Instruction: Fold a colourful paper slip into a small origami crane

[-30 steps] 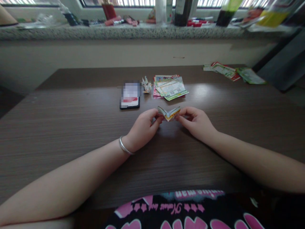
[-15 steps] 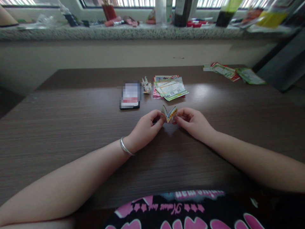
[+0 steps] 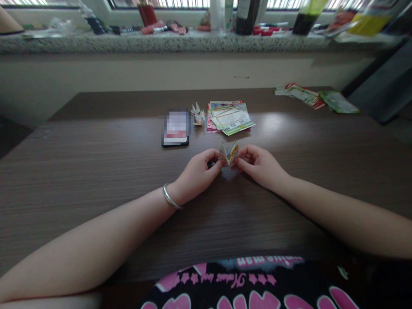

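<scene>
Between my two hands, just above the dark wooden table (image 3: 106, 171), is a small folded piece of printed paper (image 3: 229, 153), its two flaps standing up in a V. My left hand (image 3: 203, 169), with a silver bangle at the wrist, pinches its left side between thumb and fingers. My right hand (image 3: 259, 165) pinches the right side the same way. Behind them lie a stack of printed paper sheets (image 3: 231, 118) and a small folded-paper figure (image 3: 198, 116) with pointed tips. A phone (image 3: 176, 128) with a blurred screen lies left of the figure.
More printed papers (image 3: 305, 95) lie at the table's far right corner. Beyond the table, a granite windowsill (image 3: 180, 43) carries bottles, red items and other clutter. A dark grey object (image 3: 380, 81) stands at the right edge.
The paper's two flaps have drawn closer together and stand steeper, as my fingers squeeze slightly inward. The phone, the stack and the folded figure stay in place.
</scene>
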Demonstrator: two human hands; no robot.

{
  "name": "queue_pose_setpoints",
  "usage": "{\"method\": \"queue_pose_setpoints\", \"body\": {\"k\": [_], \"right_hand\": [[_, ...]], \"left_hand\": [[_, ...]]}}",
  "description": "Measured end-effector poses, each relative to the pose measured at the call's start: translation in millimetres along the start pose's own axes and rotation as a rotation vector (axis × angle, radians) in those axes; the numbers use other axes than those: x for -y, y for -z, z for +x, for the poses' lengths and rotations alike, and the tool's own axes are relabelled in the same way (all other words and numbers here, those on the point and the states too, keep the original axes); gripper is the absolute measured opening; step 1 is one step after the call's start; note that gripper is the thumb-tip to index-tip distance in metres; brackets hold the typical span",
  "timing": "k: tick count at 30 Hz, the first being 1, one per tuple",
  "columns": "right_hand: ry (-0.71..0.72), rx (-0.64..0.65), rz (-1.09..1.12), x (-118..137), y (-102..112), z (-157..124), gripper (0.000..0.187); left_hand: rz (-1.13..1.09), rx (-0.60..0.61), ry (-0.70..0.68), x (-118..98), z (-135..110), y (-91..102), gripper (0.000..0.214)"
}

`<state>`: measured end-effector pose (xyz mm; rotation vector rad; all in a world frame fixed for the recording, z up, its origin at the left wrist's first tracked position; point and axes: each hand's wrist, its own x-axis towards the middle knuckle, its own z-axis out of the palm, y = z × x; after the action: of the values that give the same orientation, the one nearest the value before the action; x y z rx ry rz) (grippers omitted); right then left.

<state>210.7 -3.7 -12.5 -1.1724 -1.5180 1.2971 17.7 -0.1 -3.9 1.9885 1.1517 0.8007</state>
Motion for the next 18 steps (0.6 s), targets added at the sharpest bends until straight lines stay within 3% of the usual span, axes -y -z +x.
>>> {"method": "queue_pose_setpoints", "body": {"k": [5,18], "right_hand": [[-0.039,0.048,0.108,-2.0,1.4,2.9,0.02],[0.04,0.028,0.08,-5.6,-0.6,2.5,0.02]], "left_hand": [[-0.03,-0.008,0.006,0.2,0.5,0.1,0.014],[-0.111,-0.007,0.035,-3.2,1.1,-0.1,0.012]]}}
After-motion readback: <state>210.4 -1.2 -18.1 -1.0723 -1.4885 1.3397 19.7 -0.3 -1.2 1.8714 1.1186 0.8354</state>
